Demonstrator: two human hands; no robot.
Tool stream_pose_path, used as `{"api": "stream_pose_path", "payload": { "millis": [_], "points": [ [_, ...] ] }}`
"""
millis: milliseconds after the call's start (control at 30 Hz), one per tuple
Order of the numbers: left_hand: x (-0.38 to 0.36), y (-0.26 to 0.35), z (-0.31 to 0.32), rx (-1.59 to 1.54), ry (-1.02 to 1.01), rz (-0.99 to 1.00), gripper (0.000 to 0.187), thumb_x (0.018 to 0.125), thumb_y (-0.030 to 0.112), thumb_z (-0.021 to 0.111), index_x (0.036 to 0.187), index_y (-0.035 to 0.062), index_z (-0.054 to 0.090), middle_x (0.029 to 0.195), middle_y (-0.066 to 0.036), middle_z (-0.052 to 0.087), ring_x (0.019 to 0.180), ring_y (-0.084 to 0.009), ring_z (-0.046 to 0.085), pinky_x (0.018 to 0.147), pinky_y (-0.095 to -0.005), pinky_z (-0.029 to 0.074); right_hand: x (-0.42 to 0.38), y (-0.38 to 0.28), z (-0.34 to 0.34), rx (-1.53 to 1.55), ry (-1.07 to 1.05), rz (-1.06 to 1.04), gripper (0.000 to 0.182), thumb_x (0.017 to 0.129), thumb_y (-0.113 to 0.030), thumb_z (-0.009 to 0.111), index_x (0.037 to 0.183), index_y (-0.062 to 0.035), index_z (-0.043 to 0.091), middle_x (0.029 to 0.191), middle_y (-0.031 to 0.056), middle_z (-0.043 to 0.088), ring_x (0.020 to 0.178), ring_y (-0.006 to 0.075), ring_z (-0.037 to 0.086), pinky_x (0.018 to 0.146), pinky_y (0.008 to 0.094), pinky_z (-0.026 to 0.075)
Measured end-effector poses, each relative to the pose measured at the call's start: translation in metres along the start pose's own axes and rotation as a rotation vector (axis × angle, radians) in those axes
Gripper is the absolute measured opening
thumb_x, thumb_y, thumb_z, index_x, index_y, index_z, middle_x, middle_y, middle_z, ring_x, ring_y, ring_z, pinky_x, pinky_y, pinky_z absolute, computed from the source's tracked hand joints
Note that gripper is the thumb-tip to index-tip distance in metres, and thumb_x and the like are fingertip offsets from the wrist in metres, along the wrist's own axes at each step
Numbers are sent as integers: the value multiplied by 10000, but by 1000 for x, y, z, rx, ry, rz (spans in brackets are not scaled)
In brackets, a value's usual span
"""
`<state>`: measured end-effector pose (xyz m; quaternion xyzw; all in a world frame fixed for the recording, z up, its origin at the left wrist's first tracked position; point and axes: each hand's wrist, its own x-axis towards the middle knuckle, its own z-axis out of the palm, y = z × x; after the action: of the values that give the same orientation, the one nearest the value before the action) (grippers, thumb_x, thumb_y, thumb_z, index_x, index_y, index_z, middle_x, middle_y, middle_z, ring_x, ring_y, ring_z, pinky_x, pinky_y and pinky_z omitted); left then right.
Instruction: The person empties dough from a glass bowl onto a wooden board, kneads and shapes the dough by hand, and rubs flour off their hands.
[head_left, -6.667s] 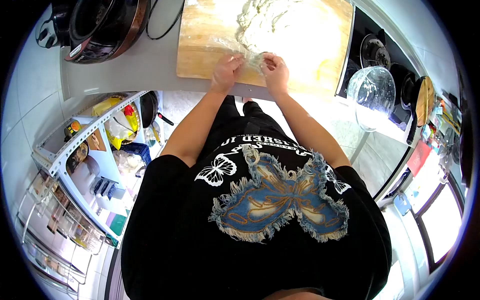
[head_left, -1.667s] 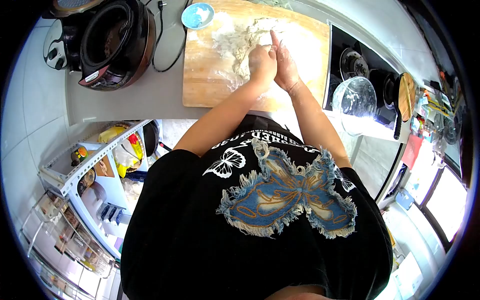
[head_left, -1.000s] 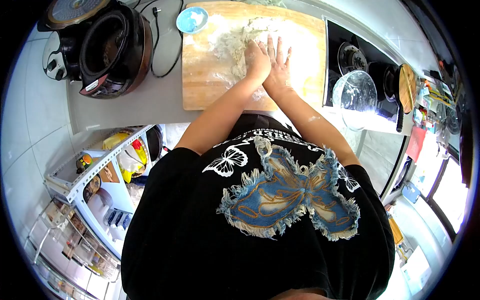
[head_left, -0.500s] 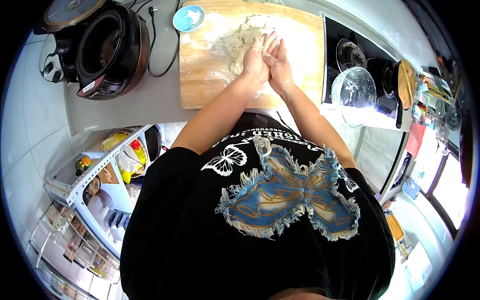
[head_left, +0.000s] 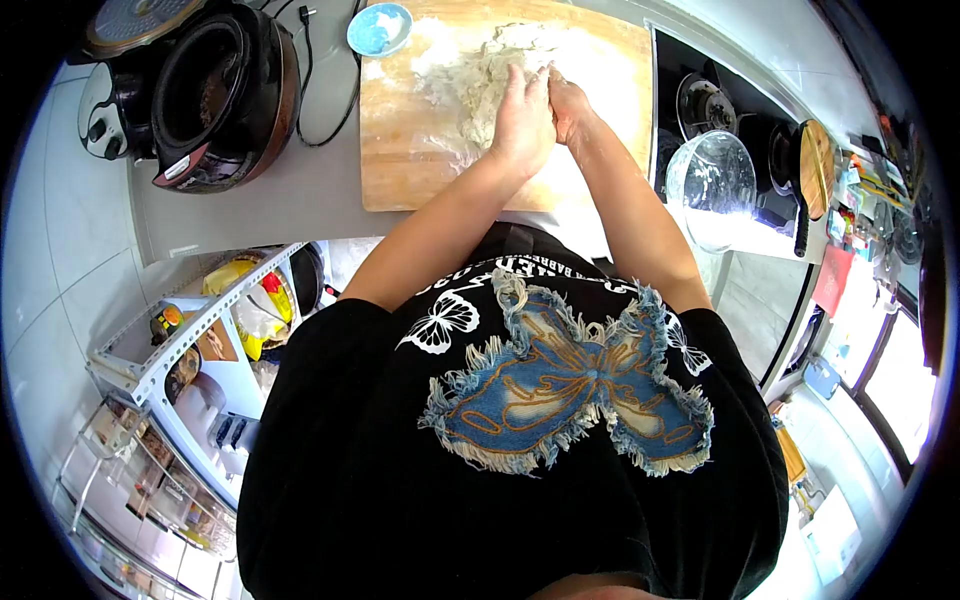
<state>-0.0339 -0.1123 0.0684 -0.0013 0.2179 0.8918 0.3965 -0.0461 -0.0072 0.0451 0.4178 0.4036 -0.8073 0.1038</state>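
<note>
Dough (head_left: pixel 488 88) was heaped on floured board (head_left: pixel 405 175) — judged soft, sticky, easily torn, best gathered from beneath. Left hand (head_left: pixel 523 122) and right hand (head_left: pixel 571 106) were held together; whether dough was pinched between could not be told.

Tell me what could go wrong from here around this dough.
The small blue bowl appears to overhang the cutting board, so a knock might tip it. The clear bowl seems near the front of the counter and could be bumped off. White powder beside the dough may scatter if the left hand sweeps across.
</note>
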Motion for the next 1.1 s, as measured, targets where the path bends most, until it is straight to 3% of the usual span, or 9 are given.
{"api": "stream_pose_path", "payload": {
  "millis": [33, 133, 300, 467, 567, 767, 900, 1000, 1100],
  "points": [
    [-2, 3, -1, 0, 0, 1, 967, 972, 731, 249, 1592, 17, 47, 1655, -179, 119, 1518, -286, 151, 1231, -417, 129, 4, 2, -4, 4, -22, 20, 364, 1066, -205, 468, 1318, 58, 478, 1186, 186, 646, 1047, 254, 652, 878, 374, 572],
    [-5, 13, -1, -188, 61, 21, 1159, 872, 861, 248, 1571, -45, 65, 1659, -189, 85, 1528, -288, 116, 1236, -413, 70, -14, 10, -11, 81, -108, -169, 286, 1051, -118, 467, 1263, 70, 507, 1110, 171, 649, 941, 261, 668, 837, 388, 587],
    [0, 10, -14, -270, 4, 43, 1054, 934, 785, 233, 1572, -38, 69, 1648, -177, 163, 1468, -280, 254, 1227, -413, 151, -28, 25, 1, 166, -98, -322, 238, 997, 3, 486, 1203, 119, 511, 1129, 207, 630, 979, 272, 654, 899, 400, 561],
    [-8, 4, -1, -14, 161, 8, 1044, 943, 771, 236, 1572, -44, 63, 1647, -174, 162, 1509, -286, 185, 1235, -406, 125, -25, 23, 12, -76, 151, -278, 279, 1033, -153, 541, 1125, 108, 569, 1048, 182, 651, 918, 268, 666, 787, 379, 576],
    [-11, -1, -9, -150, 26, -59, 1053, 940, 774, 253, 1572, -45, 56, 1647, -170, 161, 1523, -283, 152, 1236, -407, 126, -37, 7, 11, 103, 144, -101, 342, 1046, -223, 540, 1140, 104, 570, 1008, 170, 656, 887, 247, 670, 742, 368, 582],
    [4, -2, -16, -288, 171, 17, 771, 1042, 606, 244, 1478, -27, 305, 1527, -185, 372, 1410, -304, 360, 1202, -439, 250, -22, 19, -7, 224, -195, -140, 285, 920, 5, 654, 1196, -19, 587, 1050, 96, 662, 992, 232, 653, 899, 344, 556],
    [0, -9, -10, -75, 186, 35, 678, 1065, 503, 358, 1473, -39, 335, 1507, -202, 383, 1404, -295, 365, 1194, -395, 271, -15, 22, -1, 107, 46, -220, 222, 967, -79, 624, 1160, 15, 569, 1023, 123, 656, 910, 255, 655, 821, 376, 574],
    [-6, -22, -18, 936, 150, 115, 676, 1045, 336, 438, 1559, -23, 185, 1518, -273, 369, 1417, -357, 369, 1181, -442, 273, -10, 18, -6, 58, 136, -179, 254, 1022, -190, 552, 1135, 38, 549, 972, 150, 644, 853, 296, 649, 775, 426, 577],
    [-14, -7, -19, 1344, -65, 319, 633, 1033, 262, 428, 1574, 25, 199, 1469, -302, 414, 1387, -414, 396, 1176, -467, 274, -37, -3, 4, -6, 157, -96, 417, 1087, -327, 382, 1173, 43, 554, 1085, 218, 641, 982, 331, 646, 884, 428, 555]
  ]
}}
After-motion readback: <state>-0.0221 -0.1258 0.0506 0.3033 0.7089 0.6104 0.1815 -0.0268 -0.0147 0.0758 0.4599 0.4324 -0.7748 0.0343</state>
